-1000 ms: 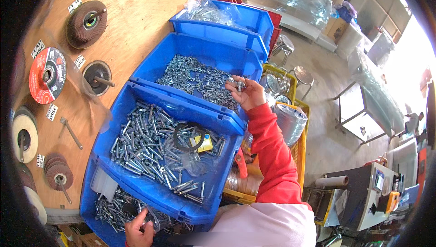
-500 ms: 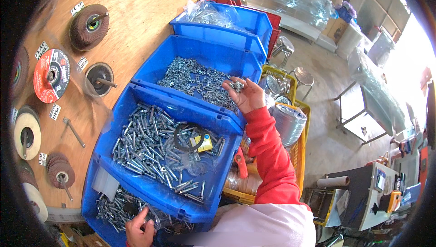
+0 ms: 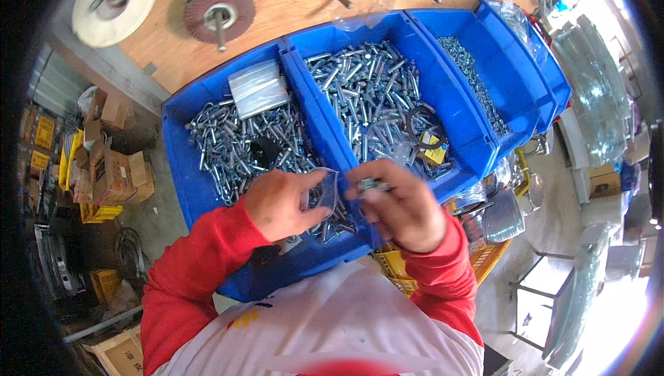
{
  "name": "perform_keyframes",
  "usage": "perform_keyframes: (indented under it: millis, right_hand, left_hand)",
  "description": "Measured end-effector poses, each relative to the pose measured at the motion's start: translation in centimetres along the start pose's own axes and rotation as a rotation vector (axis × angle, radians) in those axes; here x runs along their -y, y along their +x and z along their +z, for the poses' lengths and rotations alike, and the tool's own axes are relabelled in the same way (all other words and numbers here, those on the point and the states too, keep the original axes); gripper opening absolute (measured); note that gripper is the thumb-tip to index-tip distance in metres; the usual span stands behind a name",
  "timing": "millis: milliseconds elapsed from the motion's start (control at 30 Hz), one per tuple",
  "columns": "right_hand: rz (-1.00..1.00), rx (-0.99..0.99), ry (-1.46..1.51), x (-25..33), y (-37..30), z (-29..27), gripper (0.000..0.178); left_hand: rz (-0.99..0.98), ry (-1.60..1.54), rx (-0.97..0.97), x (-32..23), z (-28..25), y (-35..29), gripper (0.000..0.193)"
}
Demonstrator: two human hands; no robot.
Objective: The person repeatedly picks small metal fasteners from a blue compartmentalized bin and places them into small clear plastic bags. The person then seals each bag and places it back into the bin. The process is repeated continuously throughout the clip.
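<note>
My left hand (image 3: 280,203) is over the near edge of the left blue bin (image 3: 181,162). Between its thumb and fingers is a small clear plastic bag (image 3: 330,193), its mouth facing my right hand. My right hand (image 3: 408,207), partly smeared by motion, is just right of the bag, with a few small metal nuts (image 3: 373,184) held at its curled fingers. Below the hands, the left bin holds many metal bolts (image 3: 228,144), a stack of clear plastic bags (image 3: 257,89) and a black piece (image 3: 264,151).
The middle bin holds longer bolts (image 3: 360,86), a black ring (image 3: 413,127) and a yellow item (image 3: 434,155). Farther right is a bin of nuts (image 3: 470,75). Abrasive discs (image 3: 200,20) hang on the wooden board (image 3: 277,3) behind. Cardboard boxes (image 3: 111,175) stand at left.
My view has turned toward the left bin. My right hand has left the nut bin with nuts and come close to my left hand, which now holds the clear bag up.
</note>
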State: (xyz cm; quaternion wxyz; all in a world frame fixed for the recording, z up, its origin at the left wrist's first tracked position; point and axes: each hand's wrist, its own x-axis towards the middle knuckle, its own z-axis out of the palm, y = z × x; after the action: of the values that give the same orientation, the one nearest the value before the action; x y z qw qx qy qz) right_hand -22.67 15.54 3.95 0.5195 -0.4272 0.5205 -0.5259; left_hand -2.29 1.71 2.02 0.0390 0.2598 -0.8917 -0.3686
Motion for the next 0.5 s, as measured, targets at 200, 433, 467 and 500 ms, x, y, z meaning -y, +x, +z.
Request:
perform_keyframes:
  millis: [200, 433, 467, 500]
  right_hand:
    - [-0.221, 0.072, -0.950, -1.4, 4.6, 4.6, 0.039]
    - [0.014, 0.160, -1.209, -0.2, 4.5, 6.5, 0.048]
    - [0.017, 0.189, -1.234, 0.3, 4.6, 6.4, 0.047]
    - [0.062, 0.219, -1.270, 0.7, 4.7, 6.3, 0.046]
  left_hand:
    - [0.020, 0.079, -0.024, 0.6, -0.4, -0.1, 0.048]
    - [0.051, 0.091, -0.046, 2.3, -0.2, -1.1, 0.046]
    - [0.063, 0.099, -0.046, 2.4, -0.1, -1.3, 0.046]
    - [0.065, 0.089, -0.029, 2.5, -0.2, -1.4, 0.046]
